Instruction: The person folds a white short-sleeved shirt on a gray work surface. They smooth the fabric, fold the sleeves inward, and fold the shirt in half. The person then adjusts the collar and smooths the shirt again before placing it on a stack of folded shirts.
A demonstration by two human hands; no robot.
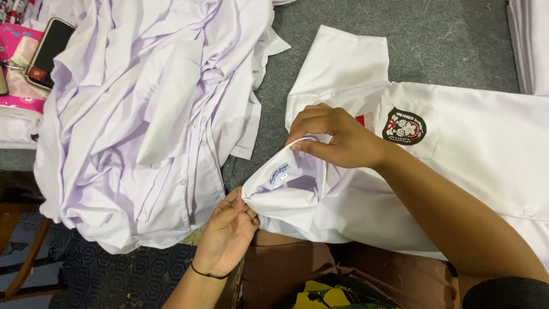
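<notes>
A white short-sleeved shirt point(480, 149) lies spread on the grey table, with a dark embroidered badge point(404, 126) on its chest pocket. My right hand point(334, 137) pinches the shirt's collar point(286, 183) from above. My left hand point(227, 232), with a thin black band on the wrist, grips the collar's near tip at the table's front edge. A small label shows inside the collar between the two hands.
A heap of crumpled white shirts point(148, 114) fills the left of the grey table point(434, 40). A phone in a case point(48, 48) and pink items point(17, 63) lie at far left. More folded white cloth point(529, 40) sits at top right.
</notes>
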